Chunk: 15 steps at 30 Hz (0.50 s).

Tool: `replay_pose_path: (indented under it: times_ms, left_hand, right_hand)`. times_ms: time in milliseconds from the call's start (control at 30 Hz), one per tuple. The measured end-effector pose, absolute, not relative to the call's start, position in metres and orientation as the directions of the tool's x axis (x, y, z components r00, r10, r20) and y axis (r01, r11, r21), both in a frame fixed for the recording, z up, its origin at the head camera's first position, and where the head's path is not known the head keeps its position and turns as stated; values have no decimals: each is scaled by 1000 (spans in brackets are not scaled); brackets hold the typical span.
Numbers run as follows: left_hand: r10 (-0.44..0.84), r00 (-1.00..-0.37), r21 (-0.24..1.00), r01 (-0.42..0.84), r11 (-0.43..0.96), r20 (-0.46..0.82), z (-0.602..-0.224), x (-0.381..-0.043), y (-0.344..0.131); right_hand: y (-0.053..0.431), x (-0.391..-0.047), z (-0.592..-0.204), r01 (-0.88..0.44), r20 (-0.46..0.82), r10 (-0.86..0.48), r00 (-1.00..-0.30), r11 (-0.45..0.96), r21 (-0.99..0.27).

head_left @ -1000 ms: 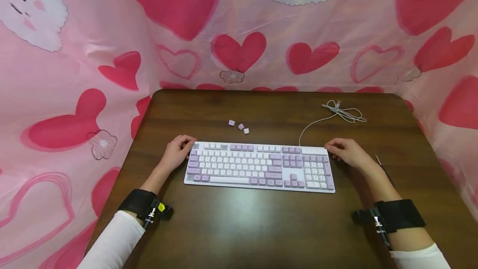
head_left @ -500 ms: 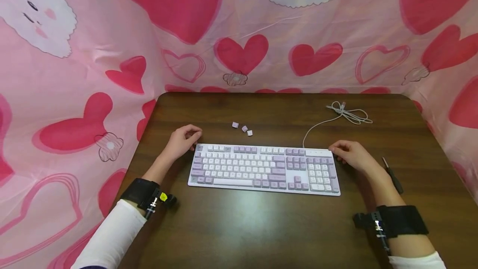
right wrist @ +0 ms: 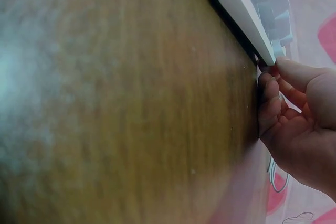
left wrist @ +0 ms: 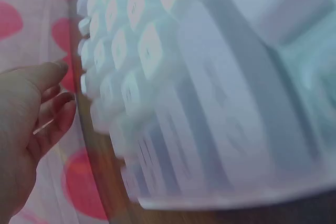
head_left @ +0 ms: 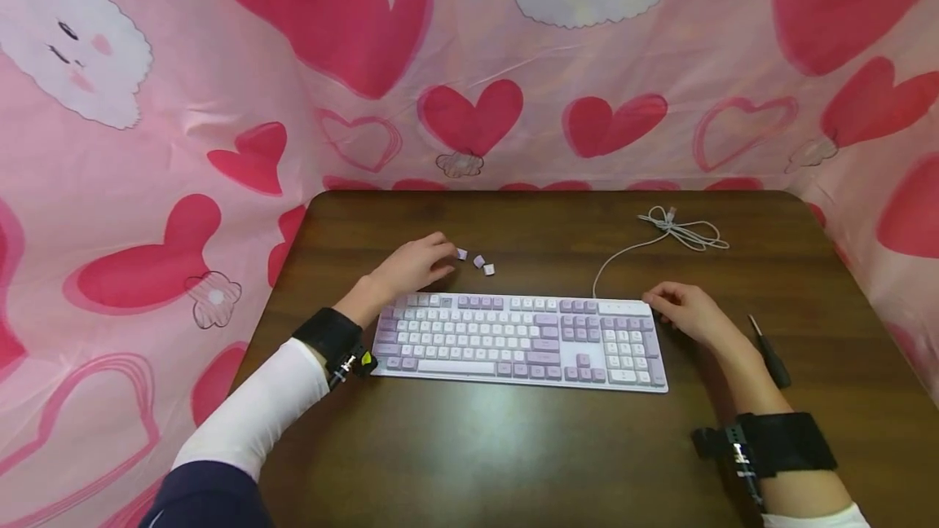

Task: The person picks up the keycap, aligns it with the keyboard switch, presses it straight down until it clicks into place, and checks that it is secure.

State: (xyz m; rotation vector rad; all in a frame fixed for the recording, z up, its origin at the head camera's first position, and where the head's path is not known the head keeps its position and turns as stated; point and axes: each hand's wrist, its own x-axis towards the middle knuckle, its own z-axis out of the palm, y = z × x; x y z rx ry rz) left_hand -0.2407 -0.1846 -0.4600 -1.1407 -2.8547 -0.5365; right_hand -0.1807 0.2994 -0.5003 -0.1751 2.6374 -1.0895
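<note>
A white and lilac keyboard lies flat across the table. My left hand reaches past its far left corner, and the forearm covers that corner. The fingertips are beside the leftmost of three loose keycaps; whether they touch it I cannot tell. Seen from the left wrist, the left hand has its thumb and fingers apart with nothing between them. At the far right corner, my right hand pinches the keyboard's edge. In the right wrist view, the right hand has its thumb on that corner and its fingers curled below.
A white cable runs from the keyboard's back to a tied bundle. A screwdriver with a dark handle lies right of the right forearm. Pink heart-print cloth surrounds the brown table.
My left hand has left the keyboard's left corner and moved right and away from me to the loose keycaps. The right hand stays at its corner. The view has shifted slightly.
</note>
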Motion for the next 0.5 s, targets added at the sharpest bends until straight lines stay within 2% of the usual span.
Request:
replay_pose_path:
  times_ms: [133,333,500]
  left_hand:
    - [707,-696,290,707,645,124,-465,-248,-161]
    - [738,-672,313,715,625,60,-470,-256,-133]
    - [742,-670,269,718,643,16,-476,-257,-125]
  right_hand:
    - [305,-178,-500,6,-217,-209,-953,708,-707]
    - [308,-179,-499,8,-204,-194,-960,704,-710]
    - [298,-179,-506,-37,-153,-204,-967,707,-706]
